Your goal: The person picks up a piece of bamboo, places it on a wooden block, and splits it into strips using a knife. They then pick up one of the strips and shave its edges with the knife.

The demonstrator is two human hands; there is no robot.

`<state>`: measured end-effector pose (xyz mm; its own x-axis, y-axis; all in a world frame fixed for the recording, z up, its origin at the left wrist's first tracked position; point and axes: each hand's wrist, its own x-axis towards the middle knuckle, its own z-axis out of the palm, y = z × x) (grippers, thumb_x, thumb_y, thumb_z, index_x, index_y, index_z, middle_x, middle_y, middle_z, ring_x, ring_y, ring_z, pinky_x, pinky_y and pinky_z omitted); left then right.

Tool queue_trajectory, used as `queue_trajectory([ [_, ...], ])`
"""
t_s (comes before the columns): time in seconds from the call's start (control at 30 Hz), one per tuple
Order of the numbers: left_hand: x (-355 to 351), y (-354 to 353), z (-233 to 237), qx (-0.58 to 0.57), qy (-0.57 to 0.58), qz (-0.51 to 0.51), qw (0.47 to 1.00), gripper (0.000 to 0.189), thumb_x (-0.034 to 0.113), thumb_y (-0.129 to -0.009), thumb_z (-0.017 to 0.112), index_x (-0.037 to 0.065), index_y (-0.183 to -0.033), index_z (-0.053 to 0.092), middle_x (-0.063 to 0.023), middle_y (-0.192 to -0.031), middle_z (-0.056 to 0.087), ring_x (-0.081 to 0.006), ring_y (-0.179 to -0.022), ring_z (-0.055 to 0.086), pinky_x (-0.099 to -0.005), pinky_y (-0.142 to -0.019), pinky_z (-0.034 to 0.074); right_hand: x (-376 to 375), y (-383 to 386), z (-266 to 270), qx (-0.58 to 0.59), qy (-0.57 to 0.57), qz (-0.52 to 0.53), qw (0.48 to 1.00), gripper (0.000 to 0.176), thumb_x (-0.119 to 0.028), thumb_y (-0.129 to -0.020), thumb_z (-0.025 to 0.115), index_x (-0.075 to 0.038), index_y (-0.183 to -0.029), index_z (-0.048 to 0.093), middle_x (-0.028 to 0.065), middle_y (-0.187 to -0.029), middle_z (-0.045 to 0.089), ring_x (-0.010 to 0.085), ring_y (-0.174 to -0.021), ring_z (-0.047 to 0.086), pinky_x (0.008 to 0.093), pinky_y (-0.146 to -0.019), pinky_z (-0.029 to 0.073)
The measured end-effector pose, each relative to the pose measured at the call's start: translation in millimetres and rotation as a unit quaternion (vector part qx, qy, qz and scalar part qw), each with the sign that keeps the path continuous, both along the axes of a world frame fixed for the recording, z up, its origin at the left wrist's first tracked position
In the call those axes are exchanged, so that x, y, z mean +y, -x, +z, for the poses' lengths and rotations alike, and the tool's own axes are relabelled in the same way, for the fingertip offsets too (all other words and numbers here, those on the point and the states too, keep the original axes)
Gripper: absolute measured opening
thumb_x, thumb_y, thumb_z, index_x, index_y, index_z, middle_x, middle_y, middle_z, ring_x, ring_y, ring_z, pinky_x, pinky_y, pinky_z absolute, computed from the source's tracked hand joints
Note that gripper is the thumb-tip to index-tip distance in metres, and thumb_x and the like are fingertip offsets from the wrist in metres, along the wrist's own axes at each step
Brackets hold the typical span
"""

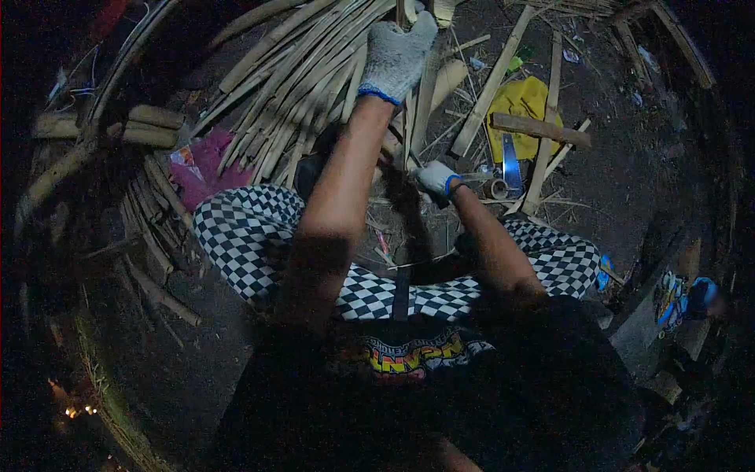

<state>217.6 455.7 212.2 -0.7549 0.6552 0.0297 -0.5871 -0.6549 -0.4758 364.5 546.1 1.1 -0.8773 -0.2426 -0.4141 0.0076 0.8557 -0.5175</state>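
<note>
My left hand [399, 57], in a grey-white knit glove with a blue cuff, is raised at the top middle, its fingers closed around a bamboo strip [410, 126]. The strip runs down from it toward my right hand [435, 178]. That hand, gloved the same way, is closed low in front of my crossed legs. Something dark shows under its fingers, partly hidden, and I cannot make out its kind. To the left of my raised hand fans a large pile of split bamboo strips [275, 90].
At right lie a yellow cloth [515, 98], a short wooden piece [543, 130], a handsaw blade [511, 165] and a tape roll [496, 188]. Long slats [494, 86] cross the dirt floor. A magenta cloth [203, 169] and bamboo poles [149, 126] are at left.
</note>
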Motion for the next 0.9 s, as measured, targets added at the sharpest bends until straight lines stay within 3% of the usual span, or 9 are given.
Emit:
queue_trajectory([
  [0.07, 4.4, -19.6, 24.2, 0.213, 0.567, 0.179, 0.775, 0.039, 0.036, -0.085, 0.061, 0.001, -0.068, 0.057, -0.0049, -0.05, 0.047, -0.0133, -0.046, 0.045, -0.0376, -0.044, 0.034, 6.4, 13.0, -9.7, 0.009, 0.002, 0.132, 0.991, 0.027, -0.019, -0.084, 0.048, 0.001, -0.084, 0.065, 0.025, -0.084, 0.064, 0.0386, -0.082, 0.064, 0.0437, -0.071, 0.052],
  [0.13, 6.7, -33.0, 45.0, 0.333, 0.865, 0.23, 0.297, 0.046, 0.037, -0.085, 0.061, 0.0, -0.058, 0.053, -0.0059, -0.048, 0.046, -0.0126, -0.044, 0.044, -0.0394, -0.043, 0.033, 0.3, 12.9, -9.8, 0.046, 0.001, 0.174, 0.984, 0.022, -0.015, -0.083, 0.049, 0.0, -0.082, 0.065, 0.0239, -0.081, 0.064, 0.0371, -0.078, 0.065, 0.0419, -0.067, 0.052],
  [0.17, 11.7, -37.9, 53.9, 0.314, 0.873, 0.209, 0.31, 0.051, 0.038, -0.083, 0.063, 0.0, -0.052, 0.048, -0.003, -0.044, 0.04, -0.0123, -0.043, 0.04, -0.0404, -0.043, 0.031, -7.6, 11.9, 5.0, -0.146, 0.158, -0.055, 0.975, 0.022, -0.016, -0.082, 0.051, 0.0, -0.081, 0.065, 0.023, -0.079, 0.064, 0.0366, -0.075, 0.065, 0.0424, -0.064, 0.052],
  [0.2, 15.3, -35.7, 51.6, 0.314, 0.872, 0.209, 0.312, 0.051, 0.038, -0.083, 0.063, 0.0, -0.052, 0.048, -0.003, -0.044, 0.04, -0.0123, -0.043, 0.04, -0.0404, -0.043, 0.031, -11.0, 11.3, 16.3, -0.32, 0.297, -0.278, 0.856, 0.022, -0.017, -0.082, 0.052, 0.0, -0.08, 0.065, 0.0221, -0.077, 0.065, 0.0362, -0.072, 0.065, 0.0428, -0.061, 0.052],
  [0.27, 22.1, -25.9, 40.0, 0.342, 0.877, 0.254, 0.223, 0.051, 0.038, -0.082, 0.064, 0.001, -0.052, 0.047, -0.0025, -0.043, 0.037, -0.0132, -0.041, 0.038, -0.0408, -0.042, 0.03, -5.0, 21.0, -53.9, -0.112, 0.272, -0.06, 0.954, 0.028, -0.022, -0.089, 0.048, 0.003, -0.085, 0.06, 0.0233, -0.072, 0.063, 0.0358, -0.062, 0.064, 0.0453, -0.054, 0.051],
  [0.33, 28.7, -27.8, 39.6, 0.352, 0.846, 0.268, 0.299, 0.051, 0.04, -0.083, 0.063, -0.001, -0.054, 0.048, -0.0045, -0.043, 0.038, -0.015, -0.041, 0.04, -0.0424, -0.043, 0.031, -10.1, 26.8, -50.6, 0.14, -0.105, 0.197, 0.965, 0.026, -0.02, -0.088, 0.048, 0.003, -0.085, 0.061, 0.0246, -0.072, 0.063, 0.0374, -0.061, 0.062, 0.0465, -0.054, 0.05],
  [0.47, 46.1, -37.5, 36.0, 0.421, 0.781, 0.301, 0.349, 0.04, 0.037, -0.08, 0.062, 0.0, -0.065, 0.062, -0.01, -0.051, 0.056, -0.0222, -0.048, 0.055, -0.0408, -0.051, 0.044, 9.5, 22.5, -61.0, 0.068, -0.081, 0.019, 0.994, 0.031, -0.025, -0.082, 0.051, 0.002, -0.074, 0.066, 0.0251, -0.075, 0.063, 0.041, -0.074, 0.063, 0.046, -0.066, 0.052],
  [0.6, 64.1, -47.9, 36.0, 0.422, 0.784, 0.306, 0.336, 0.048, 0.041, -0.083, 0.059, -0.001, -0.06, 0.054, -0.0094, -0.048, 0.047, -0.0199, -0.045, 0.046, -0.0422, -0.047, 0.037, 26.0, 20.8, -43.3, 0.1, -0.134, 0.13, 0.977, 0.045, -0.038, -0.085, 0.048, 0.003, -0.081, 0.066, 0.0267, -0.079, 0.063, 0.0411, -0.082, 0.063, 0.0465, -0.073, 0.051],
  [0.9, 40.9, -47.0, 69.6, 0.36, 0.86, 0.16, 0.324, 0.06, 0.051, -0.085, 0.054, -0.002, -0.057, 0.051, -0.0114, -0.048, 0.046, -0.0236, -0.047, 0.047, -0.0438, -0.049, 0.037, 7.2, 16.9, -37.3, 0.088, -0.078, -0.042, 0.992, 0.049, -0.041, -0.086, 0.05, 0.005, -0.076, 0.065, 0.0269, -0.076, 0.063, 0.0411, -0.074, 0.063, 0.0482, -0.068, 0.05],
])
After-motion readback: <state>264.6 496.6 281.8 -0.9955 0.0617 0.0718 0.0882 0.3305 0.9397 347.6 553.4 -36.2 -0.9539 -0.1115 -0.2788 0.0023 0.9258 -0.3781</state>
